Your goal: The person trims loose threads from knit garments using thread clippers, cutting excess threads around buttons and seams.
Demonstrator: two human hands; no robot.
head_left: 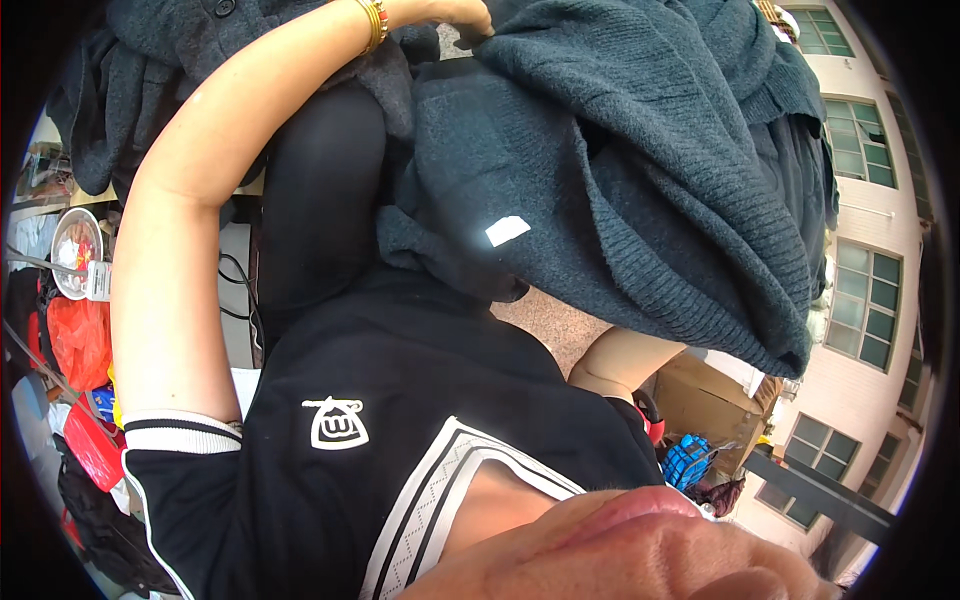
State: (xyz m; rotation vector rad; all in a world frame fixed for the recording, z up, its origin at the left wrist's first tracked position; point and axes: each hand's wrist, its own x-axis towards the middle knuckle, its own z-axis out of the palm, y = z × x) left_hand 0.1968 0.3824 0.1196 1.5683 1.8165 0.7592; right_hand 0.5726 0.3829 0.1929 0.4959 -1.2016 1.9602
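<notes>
A large dark blue-green knit sweater (660, 190) lies bunched over my lap and to the right, its ribbed edge hanging in a fold. On it shows a small white patch (508, 231), perhaps a label or a bright spot of light. My left arm, with gold bangles at the wrist, arches up to the top edge. There my left hand (462, 14) is partly cut off, its bent fingers closed at the sweater's far edge. My right forearm (625, 358) goes under the sweater, which hides my right hand.
Dark grey knit garments (240, 50) with a button are heaped at the upper left. Further left are a round clear container (77, 252), a red plastic bag (80, 340) and cables. At the right stand a cardboard box (710, 405), a blue bundle (688, 462) and a building with windows.
</notes>
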